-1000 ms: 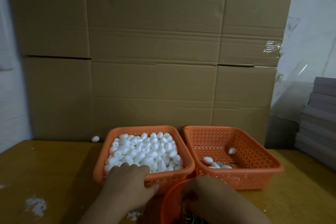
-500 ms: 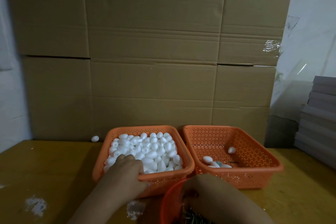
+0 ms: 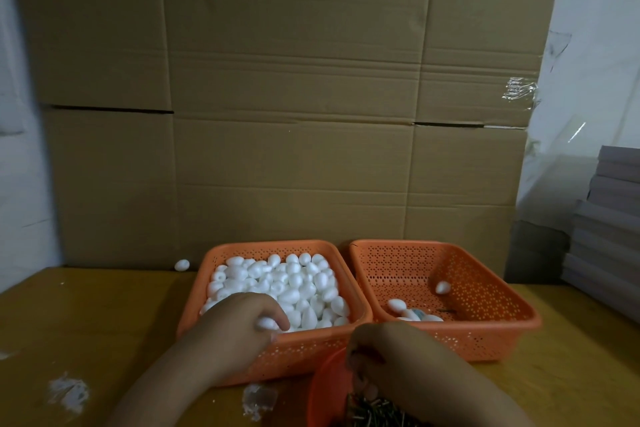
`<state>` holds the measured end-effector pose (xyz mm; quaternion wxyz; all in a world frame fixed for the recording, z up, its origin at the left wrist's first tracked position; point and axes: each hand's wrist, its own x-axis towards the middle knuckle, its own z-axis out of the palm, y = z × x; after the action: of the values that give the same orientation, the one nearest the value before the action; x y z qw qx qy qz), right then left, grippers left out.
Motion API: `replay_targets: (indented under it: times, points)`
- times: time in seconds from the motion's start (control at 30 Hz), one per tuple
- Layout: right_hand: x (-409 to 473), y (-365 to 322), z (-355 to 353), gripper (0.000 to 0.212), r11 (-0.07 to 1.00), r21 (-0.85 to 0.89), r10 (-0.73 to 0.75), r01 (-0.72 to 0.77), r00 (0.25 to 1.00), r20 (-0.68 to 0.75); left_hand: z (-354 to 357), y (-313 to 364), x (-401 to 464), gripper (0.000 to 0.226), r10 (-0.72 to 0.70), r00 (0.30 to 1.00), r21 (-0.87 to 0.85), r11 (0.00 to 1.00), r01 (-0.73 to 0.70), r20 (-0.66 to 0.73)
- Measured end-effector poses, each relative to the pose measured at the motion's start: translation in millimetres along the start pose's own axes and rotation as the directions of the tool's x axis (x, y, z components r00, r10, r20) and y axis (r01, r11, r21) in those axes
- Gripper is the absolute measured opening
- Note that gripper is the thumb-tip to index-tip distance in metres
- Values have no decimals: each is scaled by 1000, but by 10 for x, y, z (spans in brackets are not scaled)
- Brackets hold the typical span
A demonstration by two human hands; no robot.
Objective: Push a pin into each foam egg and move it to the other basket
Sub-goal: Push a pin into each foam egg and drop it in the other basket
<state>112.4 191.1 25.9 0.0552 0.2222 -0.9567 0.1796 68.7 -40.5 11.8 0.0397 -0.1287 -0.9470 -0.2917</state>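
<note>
At the near edge of the left basket (image 3: 221,255), heaped with white foam eggs (image 3: 277,284), the left hand (image 3: 239,326) has its fingers (image 3: 277,317) curled round one egg (image 3: 266,323), likely lifting it for pinning. Just right, the right hand (image 3: 391,357) reaches into a small orange bowl (image 3: 323,388) of pins (image 3: 374,414); whether its fingers pinch one I cannot tell. Beyond, the right basket (image 3: 519,317) holds only a few eggs, both baskets touching on the tabletop (image 3: 86,322).

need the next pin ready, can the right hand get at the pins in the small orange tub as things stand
Probably yes: the right hand is already curled over the small orange tub, directly above the pins, with nothing between them.
</note>
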Motion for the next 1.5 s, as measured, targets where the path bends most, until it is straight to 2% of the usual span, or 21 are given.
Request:
replay_targets:
  times: [0.1,0.17,0.3,0.47,0.57,0.63,0.8,0.93,1.0,1.13,1.23,1.33,1.5]
  points:
    - [-7,3,5,10,1000,15,7,-6,999,-45,-31,26,12,18,0,992,-92,996,-11,-125]
    - [-3,6,5,13,1000,8,4,-3,995,-98,-59,83,2,14,32,976,-182,981,-72,-214]
    - [24,-36,-28,18,999,25,-18,21,994,-109,-147,241,-58,19,53,960,-449,876,-177,-275]
    - [8,-50,-48,18,997,35,-59,64,989,-135,-242,375,-159,25,61,978,-741,643,-193,-201]
    - [11,-48,-59,19,996,60,-62,70,990,-125,-271,394,-211,24,109,979,-826,525,-204,-173]
    - [5,-47,-73,18,995,71,-60,69,990,-127,-289,423,-236,22,135,972,-846,481,-232,-190]
    - [-13,-45,-77,20,997,67,-39,47,993,-113,-317,542,-266,28,108,951,-821,482,-306,-291]
    - [-53,-34,-48,24,999,3,-45,45,996,-72,-316,596,-284,23,109,918,-744,553,-374,-381]
    - [-61,-9,-14,24,998,-51,-49,48,999,-14,-305,583,-276,27,109,905,-697,603,-389,-411]
    - [-52,12,69,23,992,-127,-10,21,996,85,-322,586,-268,34,76,915,-714,602,-358,-395]
    - [-47,12,78,23,989,-150,22,-7,995,98,-348,597,-302,26,127,921,-743,556,-373,-367]
    - [-38,5,70,23,989,-149,20,-3,994,110,-353,609,-348,25,184,913,-718,569,-401,-363]
    - [-20,-9,79,23,990,-140,22,-4,991,130,-364,643,-365,13,169,914,-730,556,-397,-368]
